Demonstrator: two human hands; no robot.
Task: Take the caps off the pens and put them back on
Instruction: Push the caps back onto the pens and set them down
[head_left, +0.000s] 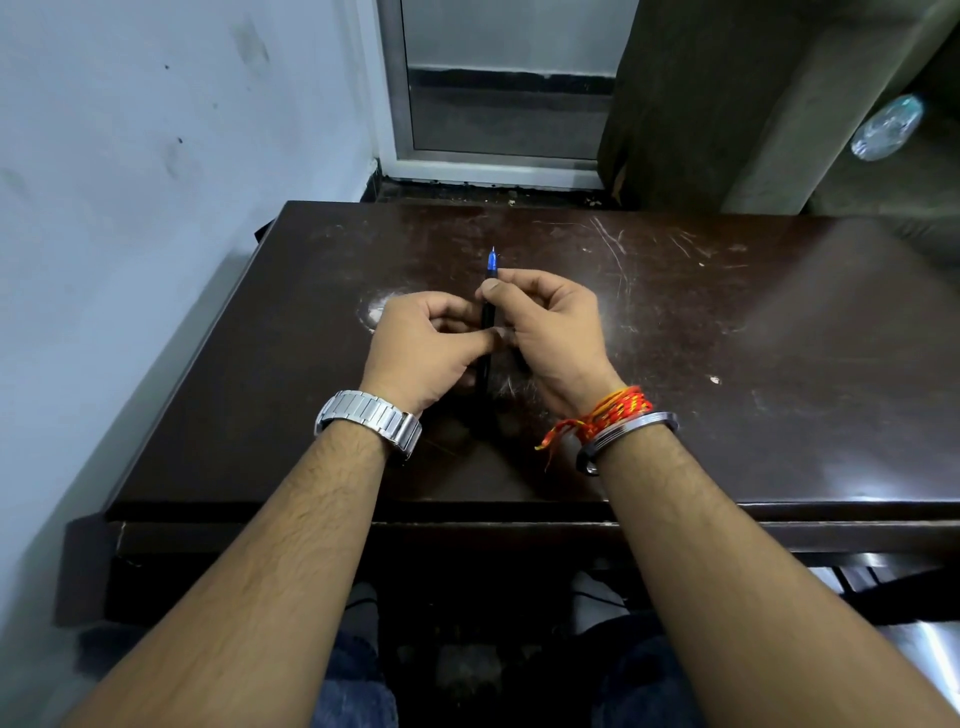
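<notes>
A pen (485, 387) with a black barrel is held just above the middle of the dark brown table (727, 338). Its bare blue tip (492, 262) points away from me and carries no cap. My right hand (550, 332) pinches the barrel just behind the blue part. The fingers of my left hand (421, 343) close on the middle of the barrel, with the thumb against the right hand. A small dark shape (521, 359) shows under my right palm; I cannot tell whether it is the cap.
A pale wall (156, 208) runs along the table's left side. A window frame (498, 166) and a dark curtain (675, 104) stand behind the table. A clear plastic bottle (888, 127) lies at the far right. The table's front edge (467, 512) is close to my forearms.
</notes>
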